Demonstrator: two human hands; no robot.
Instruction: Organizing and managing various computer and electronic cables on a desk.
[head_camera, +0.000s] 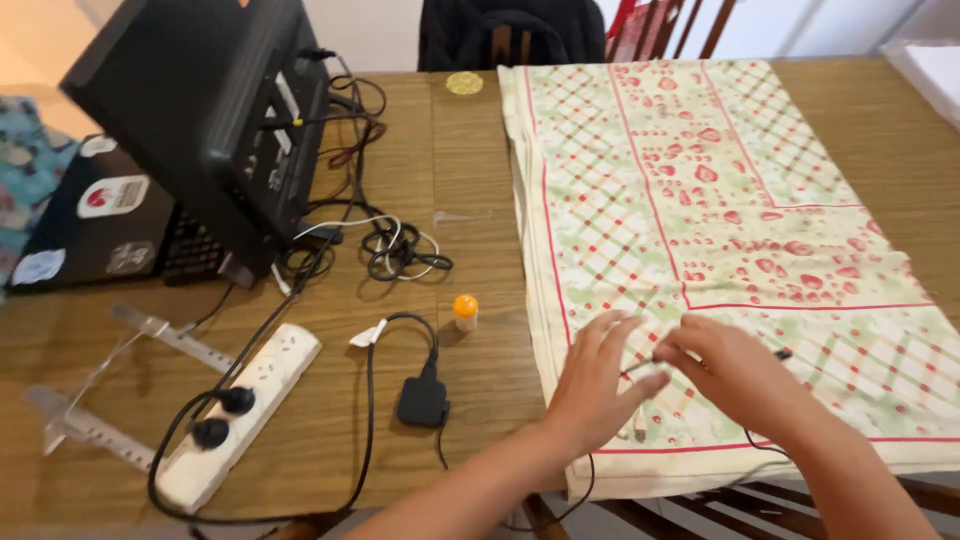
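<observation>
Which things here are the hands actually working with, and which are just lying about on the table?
In use:
left hand
right hand
thin black cable pinched between them
patterned cloth underneath

Lying about:
power strip
black adapter
small orange-capped bottle
monitor
laptop
clear stand

A black monitor (215, 110) is standing at the back left of the wooden table (470, 250), with a laptop (100, 225) carrying stickers lying just beside it and a tangle of black and white cables (395, 245) sitting at its foot. A white power strip (245, 405) with 2 black plugs is lying near the front edge, next to a clear stand (110, 385), while a black adapter (423, 400) is resting close by. A small bottle with an orange cap (465, 312) is standing upright between the adapter and the cables.
</observation>
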